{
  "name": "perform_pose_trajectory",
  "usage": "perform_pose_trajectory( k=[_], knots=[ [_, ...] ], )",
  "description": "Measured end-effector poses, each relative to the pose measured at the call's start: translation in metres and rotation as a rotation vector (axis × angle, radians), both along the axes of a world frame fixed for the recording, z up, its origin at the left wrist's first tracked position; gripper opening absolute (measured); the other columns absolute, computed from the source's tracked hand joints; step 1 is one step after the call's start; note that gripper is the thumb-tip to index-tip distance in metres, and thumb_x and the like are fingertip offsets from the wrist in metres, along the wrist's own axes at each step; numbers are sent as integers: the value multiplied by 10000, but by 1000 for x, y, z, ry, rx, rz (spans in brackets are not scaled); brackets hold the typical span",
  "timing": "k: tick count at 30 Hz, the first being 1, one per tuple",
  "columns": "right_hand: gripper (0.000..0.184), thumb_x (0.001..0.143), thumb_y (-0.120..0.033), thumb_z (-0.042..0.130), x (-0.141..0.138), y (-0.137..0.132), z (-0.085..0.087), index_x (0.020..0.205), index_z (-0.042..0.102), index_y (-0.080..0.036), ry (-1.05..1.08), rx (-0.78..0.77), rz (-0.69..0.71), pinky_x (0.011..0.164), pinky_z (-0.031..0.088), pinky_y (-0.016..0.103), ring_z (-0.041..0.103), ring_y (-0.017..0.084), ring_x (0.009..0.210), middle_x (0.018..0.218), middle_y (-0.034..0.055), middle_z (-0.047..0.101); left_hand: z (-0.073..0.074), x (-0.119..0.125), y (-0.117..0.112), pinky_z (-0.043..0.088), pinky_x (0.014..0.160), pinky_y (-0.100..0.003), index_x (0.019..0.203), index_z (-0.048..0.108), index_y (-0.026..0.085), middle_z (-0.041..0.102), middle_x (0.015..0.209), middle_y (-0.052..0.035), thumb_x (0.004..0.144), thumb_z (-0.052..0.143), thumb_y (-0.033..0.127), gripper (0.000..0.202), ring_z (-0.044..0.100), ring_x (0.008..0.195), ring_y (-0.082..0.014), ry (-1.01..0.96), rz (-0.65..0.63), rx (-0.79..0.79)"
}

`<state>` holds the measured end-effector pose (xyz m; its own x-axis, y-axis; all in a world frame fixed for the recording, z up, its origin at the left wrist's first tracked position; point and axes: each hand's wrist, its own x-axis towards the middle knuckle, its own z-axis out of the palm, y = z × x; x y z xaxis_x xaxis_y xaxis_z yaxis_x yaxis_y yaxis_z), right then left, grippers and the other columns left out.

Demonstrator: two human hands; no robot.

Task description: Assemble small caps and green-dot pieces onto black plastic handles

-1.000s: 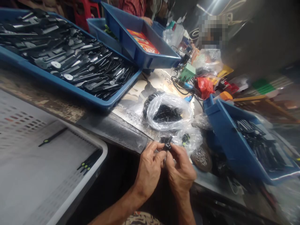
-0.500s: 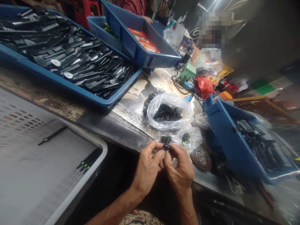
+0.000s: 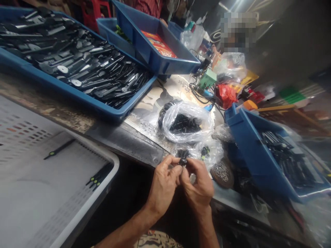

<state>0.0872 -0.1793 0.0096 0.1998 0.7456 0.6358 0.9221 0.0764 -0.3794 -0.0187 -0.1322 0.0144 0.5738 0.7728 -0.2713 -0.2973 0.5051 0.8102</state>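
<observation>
Table (image 3: 64, 113): blue tray (image 3: 77, 98) of black parts far side, white crate (image 3: 115, 164) near L.
Bag (image 3: 187, 120): clear plastic, just past my hands.
L hand (image 3: 162, 186): closed, fingertips pinching black pt (image 3: 183, 157).
R hand (image 3: 199, 187): closed, pinching same pt from other side.
Handling: I'd judge it light, stiff plastic, small; hold by edges w/ fingertips.

**Q:** Near left?
**A:** One white basket (image 3: 103, 187), its floor patterned with rows of small holes, a few reddish.

**Q:** Far left and right?
**A:** Two blue trays (image 3: 64, 90), (image 3: 253, 155), both holding black pieces (image 3: 85, 67).

**Q:** Far centre?
**A:** One blue tray (image 3: 137, 38) holding a red-and-yellow box (image 3: 159, 43).

**Q:** Right of that?
**A:** One green block (image 3: 207, 78), one red bag (image 3: 226, 95), one orange cap (image 3: 249, 105).

**Q:** Nearest?
**A:** One small part (image 3: 183, 157), black; cloth (image 3: 156, 240) with brown-and-cream wavy stripes.
</observation>
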Motion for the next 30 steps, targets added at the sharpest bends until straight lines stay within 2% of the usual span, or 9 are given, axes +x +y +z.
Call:
perform_pose_trajectory(
  k=[3, 7, 14, 21, 30],
  knots=[
    [245, 818, -95, 534, 4, -1, 1, 1056, 547, -152, -108, -10, 25, 649, 546, 280, 623, 159, 767, 875, 79, 628, 1, -1, 2, 391, 531, -172, 866, 538, 162, 449, 667, 36, 805, 527, 219, 85, 420, 564, -69, 73, 13, 84],
    [273, 818, -86, 531, 6, -3, -2, 1084, 536, -150, -137, -2, 35, 666, 551, 276, 630, 156, 779, 918, 91, 639, 2, -2, 2, 396, 526, -177, 848, 540, 166, 455, 653, 35, 802, 523, 220, 73, 446, 566, -80, 101, 17, 134],
    [265, 821, -81, 538, 4, -6, -2, 1071, 559, -168, -1, -16, 21, 690, 557, 307, 638, 172, 815, 931, 80, 640, 2, -1, 0, 389, 523, -179, 859, 538, 168, 437, 633, 41, 817, 505, 221, 75, 453, 564, -83, 114, 1, 145],
    [279, 816, -48, 557, 1, -8, -5, 1071, 588, -155, 147, -12, 18, 717, 548, 292, 627, 165, 858, 960, 83, 635, 0, 0, 1, 395, 531, -182, 854, 538, 164, 448, 724, 33, 822, 491, 193, 64, 446, 554, -61, 127, 14, 177],
    [255, 840, -92, 559, -5, -7, -6, 1076, 611, -174, 208, -19, -35, 798, 533, 348, 620, 179, 893, 975, 77, 651, -2, 2, 1, 404, 530, -191, 838, 545, 159, 463, 771, 27, 821, 484, 167, 65, 452, 544, -56, 123, 66, 231]
  ],
)
